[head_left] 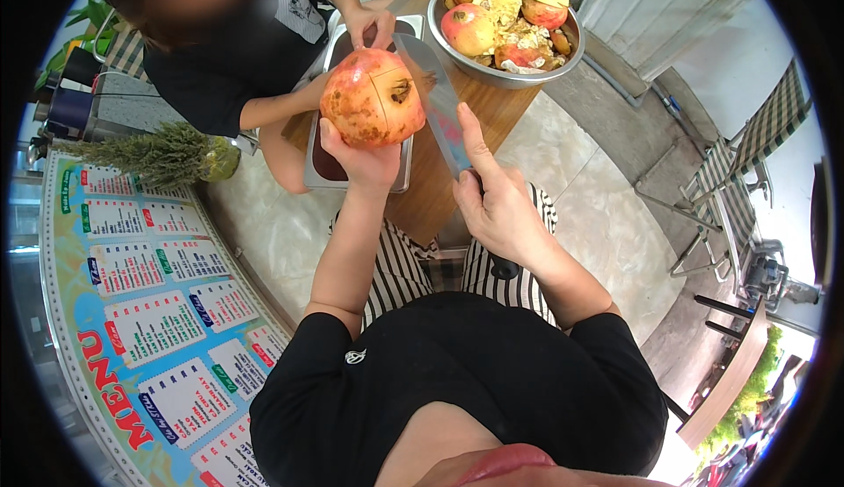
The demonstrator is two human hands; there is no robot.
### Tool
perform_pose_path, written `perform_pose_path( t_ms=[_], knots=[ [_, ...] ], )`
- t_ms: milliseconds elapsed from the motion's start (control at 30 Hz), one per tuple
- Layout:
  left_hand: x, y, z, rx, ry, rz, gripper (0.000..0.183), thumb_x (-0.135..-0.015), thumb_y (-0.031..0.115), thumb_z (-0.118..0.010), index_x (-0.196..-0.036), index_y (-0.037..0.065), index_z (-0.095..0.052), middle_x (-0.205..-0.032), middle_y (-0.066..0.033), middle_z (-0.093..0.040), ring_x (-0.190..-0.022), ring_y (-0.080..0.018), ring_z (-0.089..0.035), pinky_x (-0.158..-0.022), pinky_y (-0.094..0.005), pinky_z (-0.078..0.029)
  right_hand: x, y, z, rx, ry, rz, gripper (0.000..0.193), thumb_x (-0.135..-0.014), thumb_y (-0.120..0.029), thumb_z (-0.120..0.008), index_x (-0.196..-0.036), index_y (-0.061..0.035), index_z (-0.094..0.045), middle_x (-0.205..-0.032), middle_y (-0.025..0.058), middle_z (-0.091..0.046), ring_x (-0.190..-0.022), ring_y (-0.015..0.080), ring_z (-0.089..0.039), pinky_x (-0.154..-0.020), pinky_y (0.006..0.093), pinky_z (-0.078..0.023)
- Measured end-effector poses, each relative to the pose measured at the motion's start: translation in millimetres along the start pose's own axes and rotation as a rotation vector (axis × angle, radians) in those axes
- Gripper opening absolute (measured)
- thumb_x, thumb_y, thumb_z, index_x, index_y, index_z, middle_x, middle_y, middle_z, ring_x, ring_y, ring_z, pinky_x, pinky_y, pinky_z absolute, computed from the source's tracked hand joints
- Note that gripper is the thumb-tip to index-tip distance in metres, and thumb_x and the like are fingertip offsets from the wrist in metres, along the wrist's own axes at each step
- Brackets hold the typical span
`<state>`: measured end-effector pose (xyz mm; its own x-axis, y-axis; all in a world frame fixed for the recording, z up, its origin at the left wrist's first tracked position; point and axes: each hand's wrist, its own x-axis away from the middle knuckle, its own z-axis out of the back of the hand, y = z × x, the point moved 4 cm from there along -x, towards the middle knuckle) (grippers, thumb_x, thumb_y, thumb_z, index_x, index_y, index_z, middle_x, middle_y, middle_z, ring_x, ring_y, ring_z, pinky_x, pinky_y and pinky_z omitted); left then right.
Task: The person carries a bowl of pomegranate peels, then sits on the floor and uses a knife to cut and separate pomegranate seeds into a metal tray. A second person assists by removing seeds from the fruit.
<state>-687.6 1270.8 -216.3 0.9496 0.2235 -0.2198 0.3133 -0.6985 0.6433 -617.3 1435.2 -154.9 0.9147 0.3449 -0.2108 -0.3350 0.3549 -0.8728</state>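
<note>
My left hand [367, 163] is closed around a large red-yellow pomegranate [362, 100], holding it up from below. Thin cut lines run across its skin, near the brown crown end. In my right hand [501, 210] is a knife [440, 116] with a broad blade, the index finger stretched along it. The blade slants up and left, close beside the fruit's right side; whether it touches the skin I cannot tell. Below the fruit, a metal tray [405, 167] with dark red contents stands partly hidden.
A co-worker's hand [369, 26] is over the tray's far end. A steel bowl [505, 76] of pomegranates and peel stands on the wooden table [432, 190]. At the left are a printed menu board [132, 346] and a bushy plant [163, 155]; folding chairs [725, 188] stand right.
</note>
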Motion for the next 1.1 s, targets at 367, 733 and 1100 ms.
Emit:
perform_pose_path(
  t_ms=[367,733,1100],
  knots=[
    [-12.9,-0.2,6.3,-0.003,0.168,0.073,0.075,-0.078,0.065,-0.037,-0.131,0.012,-0.038,-0.128,-0.0088,-0.045,-0.114,-0.027,-0.049,-0.082,-0.0452,-0.05,17.9,13.5,-5.5,-0.111,-0.116,-0.161,0.068,-0.081,0.002,-0.042,-0.143,-0.009,-0.014,-0.058,0.0219,-0.053,-0.054,0.0385,-0.055,-0.056,0.0407,-0.044],
    [-13.0,3.0,1.6,0.061,-0.008,0.651,0.075,-0.079,0.071,-0.033,-0.13,0.016,-0.037,-0.123,-0.0098,-0.049,-0.104,-0.0283,-0.057,-0.066,-0.0448,-0.057,-10.8,6.4,30.8,0.203,0.108,0.329,0.069,-0.076,0.006,-0.044,-0.14,-0.0117,-0.025,-0.085,0.0152,-0.061,-0.067,0.0339,-0.06,-0.059,0.0405,-0.05],
    [-2.0,5.4,-10.4,0.044,-0.087,0.845,0.066,-0.085,0.062,-0.03,-0.132,0.015,-0.035,-0.121,-0.0127,-0.051,-0.098,-0.0351,-0.059,-0.061,-0.0464,-0.058,-18.8,9.0,30.7,0.409,-0.053,0.297,0.076,-0.071,0.002,-0.052,-0.14,-0.0187,-0.026,-0.072,0.0125,-0.058,-0.06,0.0317,-0.058,-0.052,0.0414,-0.048]
  ],
)
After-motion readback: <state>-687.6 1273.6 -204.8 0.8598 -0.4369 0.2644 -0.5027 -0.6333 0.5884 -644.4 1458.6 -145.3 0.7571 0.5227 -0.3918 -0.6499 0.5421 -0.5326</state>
